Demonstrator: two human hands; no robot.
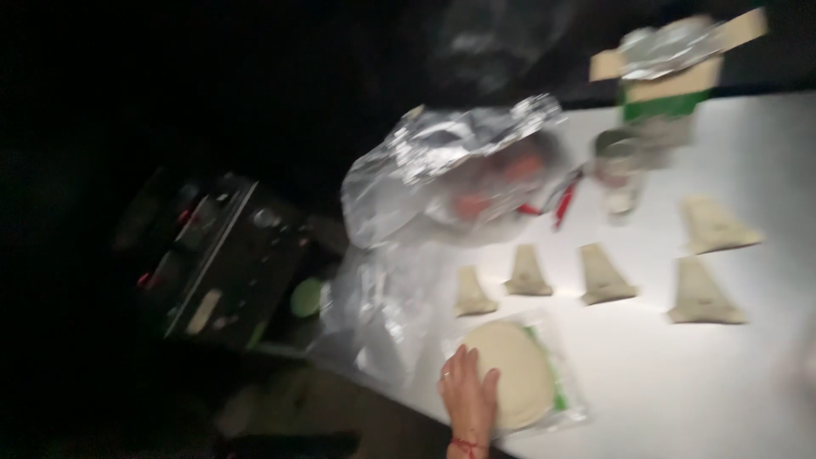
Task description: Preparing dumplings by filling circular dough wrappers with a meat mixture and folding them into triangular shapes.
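The picture is blurred and dark. My left hand (467, 398) lies flat on a stack of round pale flatbreads (510, 372) in an opened clear packet (565, 399) near the white table's front edge. A ring is on one finger and a red thread is round the wrist. My right hand is out of view. Beyond the flatbreads, several folded, wedge-shaped wraps (527, 274) lie in a row on the table (680, 391).
A foil-and-plastic-covered bowl (463, 174) holding something reddish stands at the table's back left, with crumpled clear plastic (382, 306) below it. A glass jar (619, 170) and a foil-topped cardboard box (671, 72) stand behind. A dark appliance with knobs (217, 255) sits left, off the table.
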